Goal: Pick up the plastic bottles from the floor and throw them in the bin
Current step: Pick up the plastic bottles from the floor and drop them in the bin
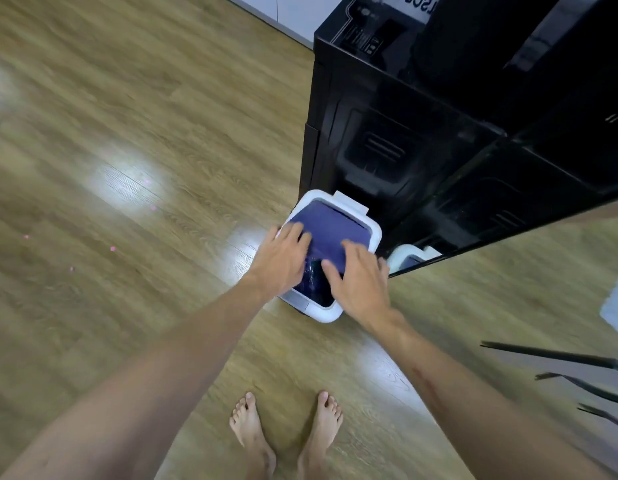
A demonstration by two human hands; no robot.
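A wide wooden floor (127,150) lies open to the left and near side, with glare patches on it. A tall glossy black cabinet (439,133) stands at upper right, its lower edge closing off that side; dark thin rods (550,356) jut in from the right edge. The bin (373,233), white-rimmed with a dark blue liner, stands on the floor just beside the cabinet's near corner, and a small reflection of it shows in the black panel.

Both arms reach out over the bin. The left hand (283,258) hangs over the bin's left rim with fingers spread and relaxed, grasping nothing. The right hand (359,275) hovers over the right side, fingers also loose and released. Between them, low in the bin's mouth, something clear and glistening (311,275) shows, possibly a plastic bottle, though blur leaves this uncertain. Two bare feet (287,434) stand on the floor below.
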